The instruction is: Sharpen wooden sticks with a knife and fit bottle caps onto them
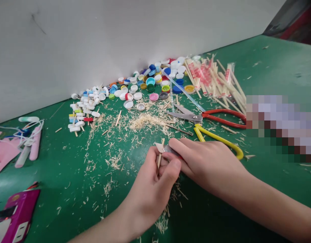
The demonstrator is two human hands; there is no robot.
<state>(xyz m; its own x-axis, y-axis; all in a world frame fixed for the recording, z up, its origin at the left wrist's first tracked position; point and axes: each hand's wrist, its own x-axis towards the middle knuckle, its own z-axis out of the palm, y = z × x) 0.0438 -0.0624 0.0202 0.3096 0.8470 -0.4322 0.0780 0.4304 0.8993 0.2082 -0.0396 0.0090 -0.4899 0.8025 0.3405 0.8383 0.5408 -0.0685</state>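
Above the green table, near its front edge from your side, your left hand is curled closed around a thin wooden stick, which stands tilted, with its upper end out above the fingers. Your right hand is also closed, and it grips a small knife; its blade lies against the stick, while the handle is mostly covered by your fingers. Your two hands are touching or nearly so; I cannot tell exactly which. Just beyond them you have a pale heap of wood shavings, and a thin metal rod lies beside it. To the right are red-handled scissors with opened blades, and close to them a yellow-handled tool. Farther away, many coloured bottle caps are spread before the pale wall, with wooden chopsticks at their right. At your far left, a magenta box with sockets is partly visible.
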